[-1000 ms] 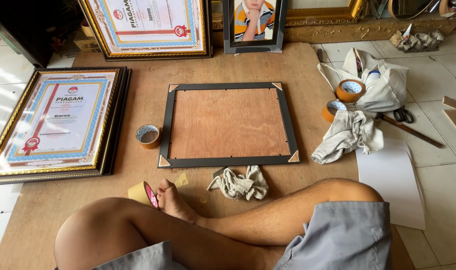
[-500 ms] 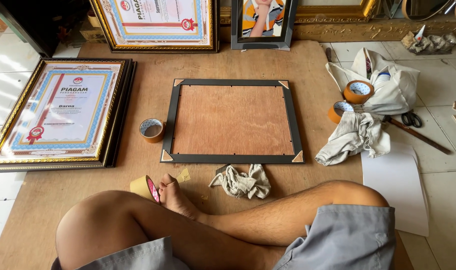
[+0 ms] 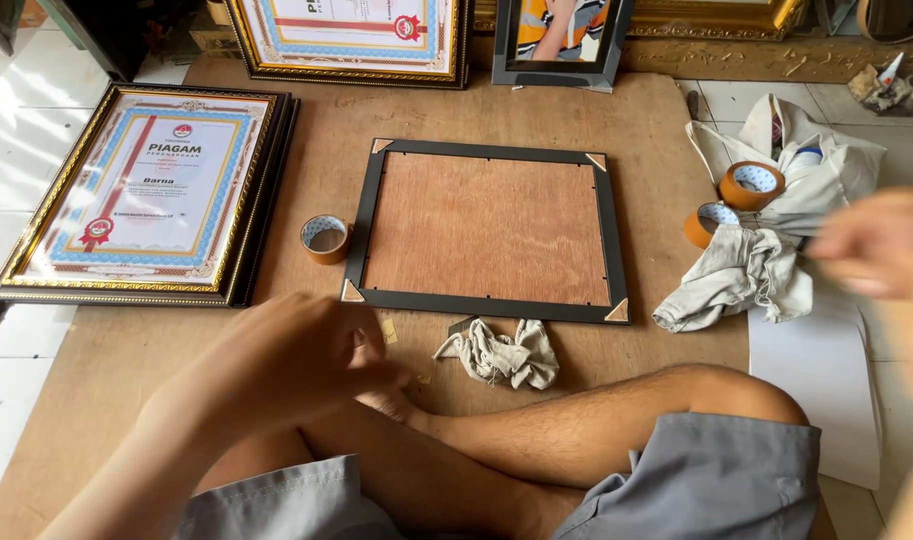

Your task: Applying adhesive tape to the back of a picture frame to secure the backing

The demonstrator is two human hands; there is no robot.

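Observation:
I sit cross-legged on a plywood sheet [image 3: 96, 370]. My left hand [image 3: 296, 360] is blurred, with its fingers curled down beside my foot, close to small yellow scraps [image 3: 388, 330]. What it holds, if anything, is hidden. My right hand [image 3: 871, 250] is blurred in the air at the right, over a crumpled white cloth [image 3: 741, 280], and looks empty. In front of me a black picture frame [image 3: 361, 230] lies face down, showing its brown backing board [image 3: 486, 230]. A small grey rag [image 3: 501, 355] lies just below the frame.
A brown tape roll [image 3: 325, 238] stands left of the frame; two more [image 3: 751, 183] [image 3: 711, 222] rest by a cloth bag [image 3: 826, 165]. A white paper sheet [image 3: 816, 390] lies at the right. Gold-framed certificates [image 3: 141, 190] [image 3: 351, 30] and a photo frame [image 3: 561, 30] sit around.
Both my hands have come into view: the left has dropped to my foot at the lower left, the right has swung in from the right edge. The camera has tilted slightly.

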